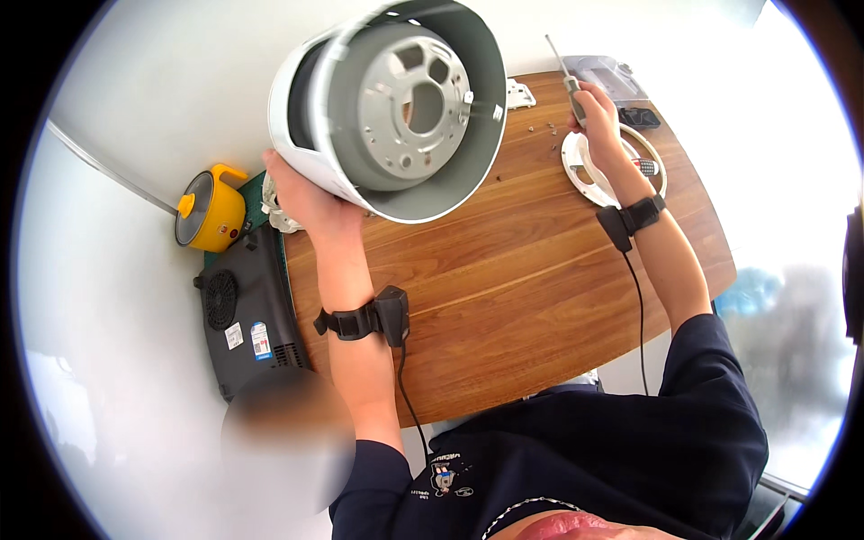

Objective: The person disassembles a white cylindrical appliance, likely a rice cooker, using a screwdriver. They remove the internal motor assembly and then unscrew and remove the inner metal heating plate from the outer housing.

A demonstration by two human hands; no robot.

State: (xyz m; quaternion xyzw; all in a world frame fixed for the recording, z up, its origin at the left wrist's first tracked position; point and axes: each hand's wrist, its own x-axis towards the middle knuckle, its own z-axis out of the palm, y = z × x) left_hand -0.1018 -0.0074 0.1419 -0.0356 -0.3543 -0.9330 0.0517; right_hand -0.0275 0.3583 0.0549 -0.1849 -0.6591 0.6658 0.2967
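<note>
My left hand (310, 196) grips a white, hollow appliance housing (487, 94) from below at its left side, holding it up above the far left of the table. The housing is tilted with its round opening toward me. Inside it shows a grey metal pan (382, 135) with a large centre hole and several smaller holes. My right hand (598, 117) is wrapped round the grey handle of a screwdriver (573, 87), whose thin shaft points up and away. Below that hand a white plastic ring (581, 186) lies on the table, partly hidden by my wrist.
Several small screws (531, 129) lie on the wooden table (468, 306). Behind them are a white bracket (519, 94), a clear plastic box (607, 79) and a black part (640, 118). On the left stand a yellow electric pot (220, 211) and a black appliance (256, 301).
</note>
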